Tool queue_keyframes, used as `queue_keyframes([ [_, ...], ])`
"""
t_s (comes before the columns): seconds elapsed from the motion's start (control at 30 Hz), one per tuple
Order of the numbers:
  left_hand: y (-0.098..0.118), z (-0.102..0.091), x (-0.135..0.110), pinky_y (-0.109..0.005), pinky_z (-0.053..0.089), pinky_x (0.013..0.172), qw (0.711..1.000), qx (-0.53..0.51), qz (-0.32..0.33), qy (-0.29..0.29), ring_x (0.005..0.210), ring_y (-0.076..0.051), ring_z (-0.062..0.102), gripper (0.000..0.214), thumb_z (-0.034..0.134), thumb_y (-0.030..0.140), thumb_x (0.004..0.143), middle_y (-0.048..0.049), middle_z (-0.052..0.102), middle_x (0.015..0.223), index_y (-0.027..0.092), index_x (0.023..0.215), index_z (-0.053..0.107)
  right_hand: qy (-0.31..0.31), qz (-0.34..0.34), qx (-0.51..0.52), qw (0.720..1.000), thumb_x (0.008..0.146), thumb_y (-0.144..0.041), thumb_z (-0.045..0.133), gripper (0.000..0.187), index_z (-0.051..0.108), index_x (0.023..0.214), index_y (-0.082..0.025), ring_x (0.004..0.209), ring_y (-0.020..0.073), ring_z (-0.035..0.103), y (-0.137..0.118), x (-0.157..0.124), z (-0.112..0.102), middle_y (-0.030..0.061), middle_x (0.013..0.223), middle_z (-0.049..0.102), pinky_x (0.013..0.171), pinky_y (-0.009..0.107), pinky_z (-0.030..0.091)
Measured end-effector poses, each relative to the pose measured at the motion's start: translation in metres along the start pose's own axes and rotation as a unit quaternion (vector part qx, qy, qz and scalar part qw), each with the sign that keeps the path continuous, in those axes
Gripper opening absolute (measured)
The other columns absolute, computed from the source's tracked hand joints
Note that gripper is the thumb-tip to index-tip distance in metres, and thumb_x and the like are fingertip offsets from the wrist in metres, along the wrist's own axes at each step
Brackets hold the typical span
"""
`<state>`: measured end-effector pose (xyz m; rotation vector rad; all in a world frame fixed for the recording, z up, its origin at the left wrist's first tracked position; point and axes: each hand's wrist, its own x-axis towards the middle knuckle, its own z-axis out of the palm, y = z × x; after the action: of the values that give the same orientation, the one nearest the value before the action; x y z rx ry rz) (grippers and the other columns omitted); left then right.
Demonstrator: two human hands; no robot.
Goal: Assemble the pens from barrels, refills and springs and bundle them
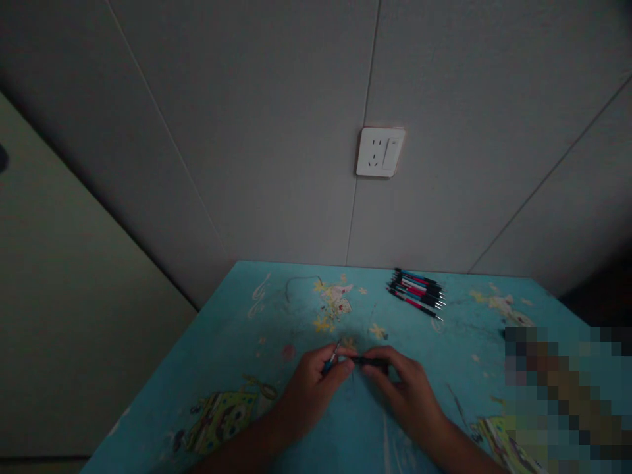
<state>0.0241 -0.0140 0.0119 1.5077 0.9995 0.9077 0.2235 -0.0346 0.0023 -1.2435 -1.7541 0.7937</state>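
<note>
My left hand [313,388] and my right hand [407,388] meet over the middle of a turquoise table [237,368] printed with cartoon figures. Between them they pinch a dark pen [368,361], held roughly level just above the tabletop. The left fingers are closed on its blue, metal-tipped end. The right fingers are closed on the black barrel end. A pile of several pens [417,293], black, red and blue, lies at the far right of the table, well beyond both hands.
The table stands against a grey panelled wall with a white socket and switch plate [380,152]. A pale cabinet side [59,316] rises to the left. A blurred-out patch covers the table's near right corner.
</note>
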Motion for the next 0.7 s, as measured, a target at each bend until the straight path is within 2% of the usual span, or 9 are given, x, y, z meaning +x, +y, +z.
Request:
queue_keyframes([
  [0.1, -0.0032, -0.0005, -0.0009, -0.03, 0.048, 0.085, 1.0, 0.004, -0.001, -0.003, 0.092, -0.022, 0.066, 0.029, 0.058, 0.035, 0.092, -0.0035, 0.074, 0.094, 0.019, 0.112, 0.071, 0.003, -0.005, 0.001, 1.0, 0.093, -0.033, 0.062, 0.014, 0.066, 0.102, -0.024, 0.073, 0.0144, 0.062, 0.0008, -0.0006, -0.0003, 0.0003, 0.087, 0.071, 0.07, 0.023, 0.05],
  [0.3, -0.0022, 0.0018, -0.0005, -0.031, 0.049, 0.088, 1.0, -0.005, 0.026, -0.015, 0.095, -0.023, 0.068, 0.027, 0.059, 0.031, 0.092, -0.0051, 0.075, 0.099, 0.018, 0.11, 0.074, -0.001, -0.014, 0.005, 1.0, 0.092, -0.031, 0.064, 0.012, 0.067, 0.101, -0.024, 0.073, 0.014, 0.064, 0.0008, -0.0019, 0.0003, 0.0, 0.088, 0.073, 0.069, 0.022, 0.051],
  [0.57, 0.0009, 0.0018, -0.002, -0.027, 0.048, 0.074, 0.999, 0.026, 0.029, -0.009, 0.08, -0.02, 0.067, 0.026, 0.059, 0.032, 0.092, -0.0033, 0.075, 0.083, 0.018, 0.104, 0.076, -0.014, -0.018, 0.028, 0.999, 0.091, -0.034, 0.065, 0.013, 0.068, 0.099, -0.024, 0.079, 0.0161, 0.068, 0.0015, -0.0021, 0.0, 0.0013, 0.092, 0.075, 0.071, 0.024, 0.052],
  [0.7, -0.0017, 0.0009, -0.002, -0.027, 0.048, 0.075, 0.999, 0.024, 0.031, -0.02, 0.082, -0.02, 0.067, 0.025, 0.06, 0.032, 0.091, -0.003, 0.075, 0.085, 0.018, 0.105, 0.076, -0.01, -0.023, 0.029, 0.999, 0.09, -0.034, 0.067, 0.012, 0.069, 0.097, -0.024, 0.08, 0.0162, 0.069, 0.002, -0.0021, -0.0001, 0.001, 0.09, 0.075, 0.071, 0.025, 0.052],
])
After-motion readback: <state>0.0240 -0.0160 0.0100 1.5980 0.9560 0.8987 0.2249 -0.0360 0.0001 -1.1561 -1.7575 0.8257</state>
